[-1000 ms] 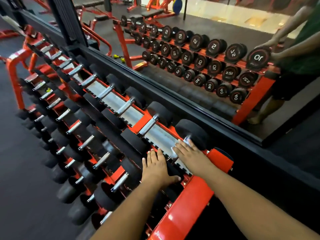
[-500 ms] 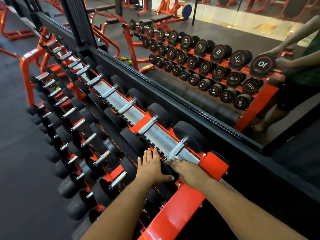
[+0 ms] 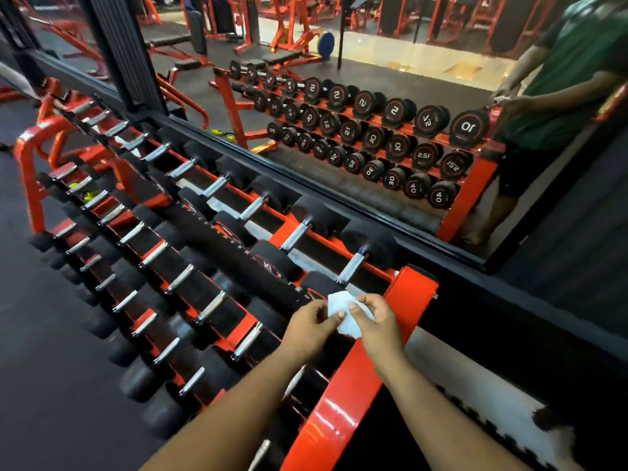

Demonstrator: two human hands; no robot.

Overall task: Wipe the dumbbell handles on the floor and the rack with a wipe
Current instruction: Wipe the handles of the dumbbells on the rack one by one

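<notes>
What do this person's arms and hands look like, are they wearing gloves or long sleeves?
No gloves and no sleeves in view. The left hand and right hand are bare, and both forearms are uncovered up to the frame's edge. No watch, ring or wristband shows. The mirror shows a green short-sleeved shirt.

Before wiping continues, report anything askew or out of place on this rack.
Nothing stands out. The dumbbells sit in even rows on the orange rack, handles parallel. Both hands, left hand and right hand, hold the white wipe over its near end.
</notes>
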